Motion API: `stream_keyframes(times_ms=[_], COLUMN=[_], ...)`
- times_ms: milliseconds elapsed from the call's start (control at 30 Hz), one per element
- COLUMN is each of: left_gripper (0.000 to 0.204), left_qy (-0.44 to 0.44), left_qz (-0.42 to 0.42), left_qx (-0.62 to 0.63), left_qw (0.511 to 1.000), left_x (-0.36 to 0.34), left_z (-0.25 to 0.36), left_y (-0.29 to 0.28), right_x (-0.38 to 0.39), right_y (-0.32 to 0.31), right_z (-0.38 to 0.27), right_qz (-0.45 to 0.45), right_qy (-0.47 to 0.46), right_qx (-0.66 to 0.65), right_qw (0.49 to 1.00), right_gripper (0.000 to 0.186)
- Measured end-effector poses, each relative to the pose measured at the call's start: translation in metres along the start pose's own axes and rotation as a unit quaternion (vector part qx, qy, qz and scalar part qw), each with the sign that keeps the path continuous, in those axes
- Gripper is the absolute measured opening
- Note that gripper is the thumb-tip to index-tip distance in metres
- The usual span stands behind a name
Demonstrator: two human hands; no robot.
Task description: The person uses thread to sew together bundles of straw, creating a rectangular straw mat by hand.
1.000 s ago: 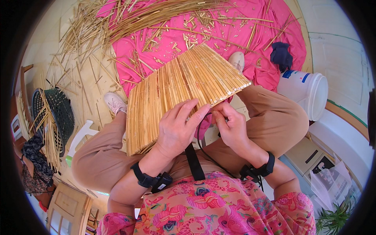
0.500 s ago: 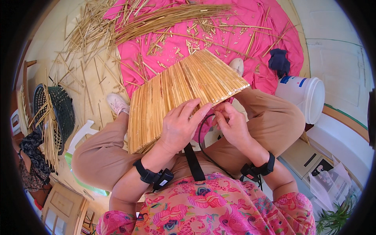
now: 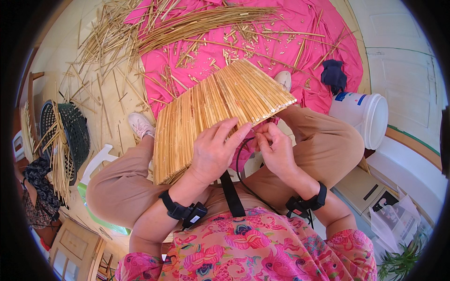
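Note:
A mat of straw-coloured stalks [image 3: 206, 119], laid side by side and bound together, slants across my lap and knees. Its pale cut ends show along the right edge. My left hand [image 3: 213, 147] lies on the mat's near part, fingers stretched out and apart over the stalks. Just beyond that corner, my right hand [image 3: 276, 146] is closed in a pinch, thumb against forefinger. What it pinches is too small to make out. A black cord [image 3: 240, 161] runs down from near the right fingertips toward my waist.
A pink cloth [image 3: 281, 51] on the floor ahead carries a long bundle of stalks [image 3: 201, 23] and many cut bits. At the right stand a white bucket [image 3: 356, 114] and a dark cloth [image 3: 333, 75]. A dark green basket [image 3: 77, 140] with stalks is at the left.
My right hand has shifted very slightly, its pinch held. The mat's right corner has moved a touch to the left. The left hand stays on the mat.

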State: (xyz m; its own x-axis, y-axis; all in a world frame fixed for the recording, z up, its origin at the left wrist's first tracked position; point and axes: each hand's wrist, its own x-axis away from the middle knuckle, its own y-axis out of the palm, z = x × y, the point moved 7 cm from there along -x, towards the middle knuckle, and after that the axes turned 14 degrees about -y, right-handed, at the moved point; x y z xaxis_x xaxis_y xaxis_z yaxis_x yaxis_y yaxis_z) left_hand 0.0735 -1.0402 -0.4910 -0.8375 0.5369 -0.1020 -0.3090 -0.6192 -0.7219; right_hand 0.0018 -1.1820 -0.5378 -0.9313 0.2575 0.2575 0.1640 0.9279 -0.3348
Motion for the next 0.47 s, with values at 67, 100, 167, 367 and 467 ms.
stream_keyframes(times_ms=[67, 100, 167, 367, 467], left_gripper=[0.049, 0.048, 0.048, 0.048, 0.048], left_qy=[0.003, 0.003, 0.002, 0.004, 0.002], left_qz=[-0.001, -0.001, -0.005, -0.012, -0.013], left_qx=[-0.001, -0.001, 0.000, -0.002, -0.003], left_qw=[1.000, 1.000, 1.000, 1.000, 1.000], left_x=[0.0001, 0.0001, 0.0007, 0.0028, 0.0025], left_z=[0.0007, 0.0009, 0.0012, 0.0012, 0.0012], left_y=[0.0000, -0.0004, 0.0000, 0.0041, 0.0038], right_x=[0.0012, 0.0009, -0.0005, -0.0028, -0.0039], right_y=[0.0000, 0.0001, 0.0003, 0.0050, 0.0056], right_z=[0.0035, 0.0028, 0.0002, -0.0002, 0.0003], right_qz=[-0.003, -0.003, -0.002, -0.002, 0.000], right_qy=[0.005, 0.002, -0.002, 0.012, 0.011], right_qx=[0.007, 0.004, 0.000, -0.061, -0.064], right_qw=[1.000, 1.000, 1.000, 0.998, 0.998], right_gripper=[0.003, 0.002, 0.001, 0.005, 0.010])
